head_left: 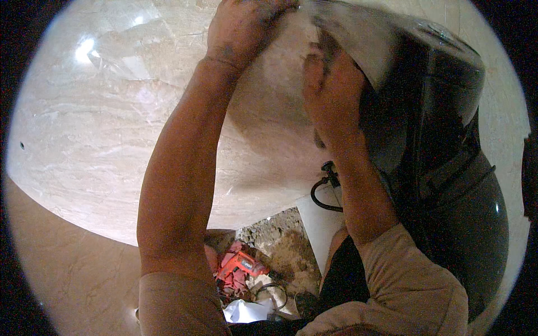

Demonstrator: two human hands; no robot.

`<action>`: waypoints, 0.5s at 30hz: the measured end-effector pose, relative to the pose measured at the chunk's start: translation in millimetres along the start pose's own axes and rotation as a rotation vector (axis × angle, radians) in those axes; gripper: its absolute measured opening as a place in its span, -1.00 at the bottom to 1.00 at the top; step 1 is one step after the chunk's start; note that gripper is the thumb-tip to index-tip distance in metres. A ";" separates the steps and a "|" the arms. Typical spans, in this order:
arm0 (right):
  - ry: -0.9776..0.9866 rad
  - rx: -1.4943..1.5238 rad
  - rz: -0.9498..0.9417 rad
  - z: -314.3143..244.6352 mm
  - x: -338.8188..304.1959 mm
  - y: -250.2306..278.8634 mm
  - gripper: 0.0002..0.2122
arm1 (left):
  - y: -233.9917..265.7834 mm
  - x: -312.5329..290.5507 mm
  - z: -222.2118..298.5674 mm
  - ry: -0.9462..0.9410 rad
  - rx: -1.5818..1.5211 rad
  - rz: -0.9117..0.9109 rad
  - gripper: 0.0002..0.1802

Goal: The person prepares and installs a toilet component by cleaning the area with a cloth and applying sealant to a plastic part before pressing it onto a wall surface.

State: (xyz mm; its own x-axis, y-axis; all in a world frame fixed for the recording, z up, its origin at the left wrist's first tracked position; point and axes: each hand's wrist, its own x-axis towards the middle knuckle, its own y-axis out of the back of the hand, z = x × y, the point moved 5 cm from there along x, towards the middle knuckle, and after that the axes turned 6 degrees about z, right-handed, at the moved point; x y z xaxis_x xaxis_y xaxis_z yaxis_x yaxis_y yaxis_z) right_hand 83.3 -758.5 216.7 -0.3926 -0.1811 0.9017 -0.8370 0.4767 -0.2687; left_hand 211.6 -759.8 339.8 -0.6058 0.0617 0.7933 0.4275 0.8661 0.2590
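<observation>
Nearest, a tan sleeve (409, 280) ends above each elbow, and between the arms a red drill (244, 263) lies on a rag beside broken rubble (274, 227). A little farther, a black valve (330, 175) with a curved hose (316, 196) sits just left of the right forearm. The glossy black toilet (451, 109) stands along the right side, against a pale marbled surface (112, 151); it looks heavy, rigid, slick and likely brittle, so the tank's lower edges and the body seem safer holds than the lid. The right hand (336, 92) reaches up beside the tank, fingers curled; whether they grip anything cannot be told. Farthest, the left hand (246, 28) ends a long, nearly straight arm, bent over at the wrist, its fingertips too hidden to judge their grip.
</observation>
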 end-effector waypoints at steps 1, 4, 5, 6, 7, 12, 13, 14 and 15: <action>0.003 -0.078 -0.070 0.2 2.3 -3.8 -0.68 | -1.5 0.0 0.9 -0.003 0.044 -0.018 -0.72; -0.032 -0.049 -0.052 -2.9 2.8 -2.6 -0.71 | -1.6 -0.2 -0.6 0.031 0.013 -0.026 -0.70; -0.051 0.006 -0.026 -3.4 3.8 -1.4 -0.72 | -1.9 -0.3 -1.7 0.032 0.014 -0.025 -0.70; -0.069 0.062 0.002 -3.3 2.1 2.1 -0.72 | -3.0 0.5 -1.1 0.018 0.013 -0.023 -0.70; -0.070 0.062 -0.006 -3.1 4.6 -2.4 -0.72 | -1.7 -0.2 -3.8 0.014 0.010 -0.024 -0.69; -0.115 -0.086 -0.089 -3.4 8.8 -14.9 -0.73 | 2.1 4.2 -13.5 -0.003 0.033 -0.047 -0.68; 0.031 -0.058 0.112 -10.0 10.6 -9.0 -0.74 | 3.7 3.9 -12.9 -0.004 0.009 -0.044 -0.68; 0.076 -0.064 0.088 -19.3 8.0 -13.0 -0.74 | 14.3 1.1 -16.1 0.003 0.005 -0.024 -0.68; 0.004 -0.111 -0.003 -12.6 8.2 -16.9 -0.75 | 11.9 2.0 -16.1 0.015 -0.002 -0.019 -0.69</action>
State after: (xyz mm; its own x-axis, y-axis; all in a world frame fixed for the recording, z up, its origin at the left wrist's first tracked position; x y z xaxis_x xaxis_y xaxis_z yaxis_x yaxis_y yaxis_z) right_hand 99.0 -757.2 232.9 -0.3883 -0.1790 0.9040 -0.7907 0.5685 -0.2271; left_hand 226.3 -757.4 353.4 -0.6039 0.0376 0.7961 0.4168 0.8663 0.2753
